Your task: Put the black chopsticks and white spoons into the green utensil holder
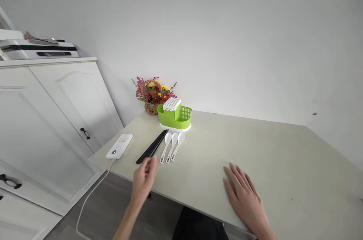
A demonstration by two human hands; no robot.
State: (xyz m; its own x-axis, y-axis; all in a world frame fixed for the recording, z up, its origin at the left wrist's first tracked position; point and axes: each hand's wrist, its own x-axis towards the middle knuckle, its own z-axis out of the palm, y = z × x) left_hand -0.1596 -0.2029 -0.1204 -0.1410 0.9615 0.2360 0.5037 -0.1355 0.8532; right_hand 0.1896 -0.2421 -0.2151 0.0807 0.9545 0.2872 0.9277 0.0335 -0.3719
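My left hand [144,180] hovers at the table's front edge, fingers loosely curled and slightly blurred, holding nothing, just short of the near ends of the black chopsticks [152,146]. Beside the chopsticks lie three white spoons [172,146] in a row. Behind them stands a green cutlery holder [175,116] with a white slotted lid on a white base. My right hand [244,194] rests flat on the beige table [269,164], fingers stretched out, to the right of the spoons.
A white power bank [120,145] with a cable hanging off the edge lies at the table's left corner. A basket of artificial flowers [152,94] stands against the wall. White cabinets [56,119] with a machine on top stand to the left.
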